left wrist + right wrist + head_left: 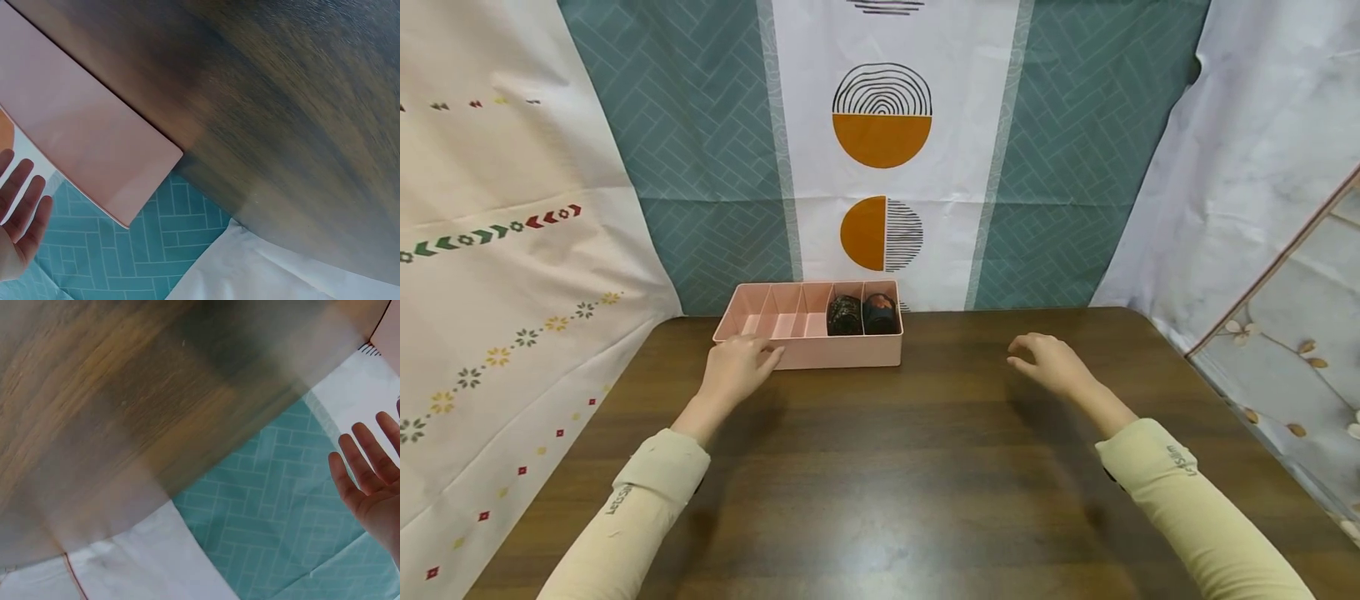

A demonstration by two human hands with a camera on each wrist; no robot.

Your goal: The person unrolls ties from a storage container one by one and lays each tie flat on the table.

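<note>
A pink divided box [838,353] stands at the back of the table, with several compartments. Two dark rolled-up items sit in its right-hand compartments: a black patterned roll [845,316] and, beside it, a black roll with a reddish mark [880,314]. What kind they are is too small to tell. My left hand [737,367] hovers in front of the box's left end, holding nothing, its fingers relaxed in the left wrist view. To the right of the box, well apart from it, my right hand [1052,363] is held above the table, also holding nothing, fingers loosely extended.
The brown wooden table [880,467] spreads out below both arms. Behind it hangs a teal and white patterned cloth [1067,167]. A cream cloth [497,275] borders the left side, and a pale floral cloth [1285,317] borders the right.
</note>
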